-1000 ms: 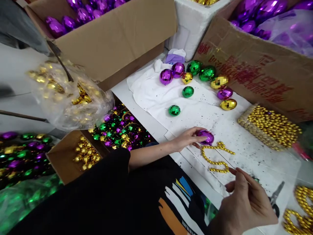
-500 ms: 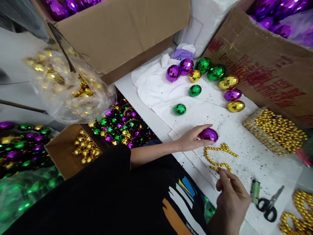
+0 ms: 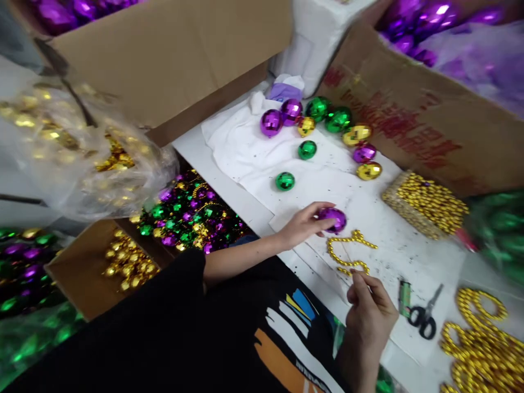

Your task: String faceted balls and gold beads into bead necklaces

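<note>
My left hand (image 3: 303, 225) is closed round a shiny purple faceted ball ornament (image 3: 334, 219), held above the white cloth. My right hand (image 3: 371, 308) is in a pinch, its fingertips on what looks like a thin string, of which a faint line runs up toward the purple ball. Between the two hands a short strand of gold beads (image 3: 333, 252) lies curved on the cloth, one end close to my right fingertips. To the right of that hand are black-handled scissors (image 3: 426, 316) and a small green object (image 3: 404, 297), perhaps a lighter.
Purple, gold and green balls (image 3: 285, 181) sit farther back on the white cloth (image 3: 245, 158). A container of gold beads (image 3: 428, 202) and piled gold bead strands (image 3: 487, 344) are on the right. Large cardboard boxes (image 3: 176, 60) border the table; a box of small gold balls (image 3: 65, 273) is at left.
The view has shifted right, so things appear farther left. My left hand still holds the purple ball, turned slightly, and my right hand keeps its pinch.
</note>
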The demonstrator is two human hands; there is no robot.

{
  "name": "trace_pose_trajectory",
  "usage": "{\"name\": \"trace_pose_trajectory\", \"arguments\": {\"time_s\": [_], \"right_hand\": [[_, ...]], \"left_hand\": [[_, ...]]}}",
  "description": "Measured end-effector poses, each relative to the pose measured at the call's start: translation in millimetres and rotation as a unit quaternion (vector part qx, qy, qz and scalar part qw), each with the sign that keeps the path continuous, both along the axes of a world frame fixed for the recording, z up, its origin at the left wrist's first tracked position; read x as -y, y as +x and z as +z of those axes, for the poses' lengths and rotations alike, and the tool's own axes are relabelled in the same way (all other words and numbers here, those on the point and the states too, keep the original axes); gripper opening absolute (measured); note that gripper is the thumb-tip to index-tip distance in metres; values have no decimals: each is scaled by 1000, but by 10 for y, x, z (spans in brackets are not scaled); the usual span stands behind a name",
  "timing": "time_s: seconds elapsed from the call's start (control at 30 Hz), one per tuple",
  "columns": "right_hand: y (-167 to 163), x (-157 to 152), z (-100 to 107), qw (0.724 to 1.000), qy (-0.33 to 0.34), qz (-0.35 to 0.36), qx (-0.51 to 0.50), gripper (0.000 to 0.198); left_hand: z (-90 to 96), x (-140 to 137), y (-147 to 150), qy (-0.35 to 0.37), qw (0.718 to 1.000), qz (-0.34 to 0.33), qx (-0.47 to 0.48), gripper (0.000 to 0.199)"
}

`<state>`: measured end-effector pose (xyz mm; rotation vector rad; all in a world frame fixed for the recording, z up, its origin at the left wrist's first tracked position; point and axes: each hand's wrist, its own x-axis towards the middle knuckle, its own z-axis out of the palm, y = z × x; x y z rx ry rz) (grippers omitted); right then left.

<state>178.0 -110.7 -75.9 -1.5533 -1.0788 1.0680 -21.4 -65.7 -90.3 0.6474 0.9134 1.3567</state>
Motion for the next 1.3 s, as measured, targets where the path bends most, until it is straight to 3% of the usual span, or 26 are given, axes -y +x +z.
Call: {"name": "trace_pose_trajectory", "arguments": {"time_s": [0.2,0.3,0.43,0.6,0.87,1.1,1.3], "right_hand": [[-83,-34,101,995,87,-46,23,21],[-114,-2,187,986,142,-39,82,15],[-158,21,327,949,257,-14,183,9],[-219,-62,530,892,379,43,241,29],[-240,-31,684,857,421,62,289,34],[-265,-73,717,858,423,64,284,32],[-298,-124,627,860,405,77,302,33]], "left_hand": [[-31,-25,4,-67,993,-4,95,47],[-24,-41,27,-79,986,-22,148,37],[22,-66,101,-145,965,-39,216,19],[130,-115,201,-247,934,-70,247,34],[198,-151,254,-270,932,-36,240,38],[168,-159,255,-257,934,-33,244,39],[200,-151,261,-248,938,-28,241,37]]}}
